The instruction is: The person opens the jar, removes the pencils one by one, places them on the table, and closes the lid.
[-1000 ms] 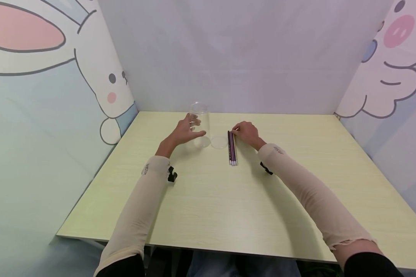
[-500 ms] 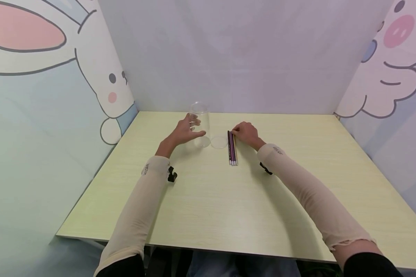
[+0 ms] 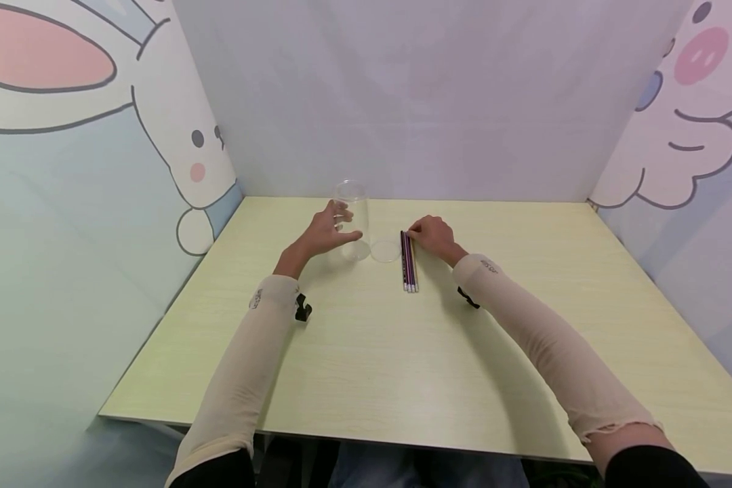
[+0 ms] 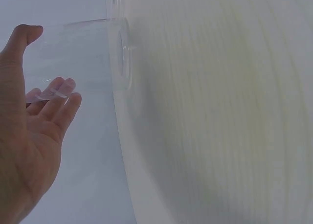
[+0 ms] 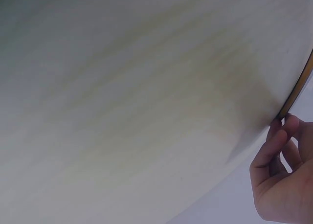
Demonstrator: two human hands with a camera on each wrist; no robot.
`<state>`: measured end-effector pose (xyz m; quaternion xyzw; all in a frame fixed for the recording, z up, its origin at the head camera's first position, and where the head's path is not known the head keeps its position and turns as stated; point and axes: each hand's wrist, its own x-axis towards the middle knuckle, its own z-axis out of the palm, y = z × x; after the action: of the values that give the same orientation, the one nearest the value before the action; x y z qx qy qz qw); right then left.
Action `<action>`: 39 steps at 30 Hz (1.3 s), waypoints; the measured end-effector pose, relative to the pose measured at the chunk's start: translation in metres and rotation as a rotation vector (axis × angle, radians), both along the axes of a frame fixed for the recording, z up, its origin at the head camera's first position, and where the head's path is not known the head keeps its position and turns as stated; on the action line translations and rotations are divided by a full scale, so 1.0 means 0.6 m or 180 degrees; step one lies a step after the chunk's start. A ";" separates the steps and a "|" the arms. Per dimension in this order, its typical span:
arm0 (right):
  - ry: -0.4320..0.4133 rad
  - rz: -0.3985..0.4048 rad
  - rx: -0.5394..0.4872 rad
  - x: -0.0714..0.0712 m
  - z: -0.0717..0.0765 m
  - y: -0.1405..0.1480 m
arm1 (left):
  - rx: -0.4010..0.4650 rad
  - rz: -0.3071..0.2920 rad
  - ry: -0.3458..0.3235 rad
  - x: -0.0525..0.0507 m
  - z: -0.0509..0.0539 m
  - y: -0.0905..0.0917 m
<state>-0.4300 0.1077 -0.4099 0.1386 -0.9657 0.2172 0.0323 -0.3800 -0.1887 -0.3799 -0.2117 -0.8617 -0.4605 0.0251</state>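
Note:
A clear, open-topped plastic jar [image 3: 360,217] stands upright near the back of the table. My left hand [image 3: 326,229] is curved loosely round its left side, thumb in front. The fingers [image 4: 73,109] partly show through the jar's wall [image 4: 78,53] in the left wrist view. Beside the jar's base lies a clear round lid [image 3: 385,251]. Several pencils [image 3: 409,261] lie side by side, eraser ends towards me. At their far end my right hand [image 3: 433,236] pinches the rightmost, yellowish pencil [image 5: 299,87] between thumb and fingers.
The pale wooden table [image 3: 366,359] reaches back to a plain grey wall [image 3: 402,102]. Side panels with cartoon animals flank it left and right.

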 end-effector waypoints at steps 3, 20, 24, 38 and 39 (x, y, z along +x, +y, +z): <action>-0.0011 -0.0009 0.0014 0.003 0.002 -0.001 | 0.0000 0.0002 -0.0009 0.000 0.001 0.000; 0.0404 0.0280 -0.0173 0.012 0.035 -0.007 | -0.0023 0.0011 -0.0059 0.003 0.006 -0.001; 0.0502 0.0549 -0.0158 0.014 0.037 -0.018 | -0.0037 0.0021 -0.0046 0.002 0.006 -0.001; 0.0190 0.1406 0.0014 0.051 0.019 -0.067 | -0.0033 0.0042 -0.0001 0.001 0.001 0.001; 0.0149 0.1410 0.0044 0.053 0.018 -0.070 | -0.0037 0.0047 0.0006 0.001 0.001 0.001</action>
<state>-0.3984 0.0660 -0.3994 0.3525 -0.9122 0.2091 0.0053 -0.3793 -0.1882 -0.3791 -0.2059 -0.8659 -0.4551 0.0280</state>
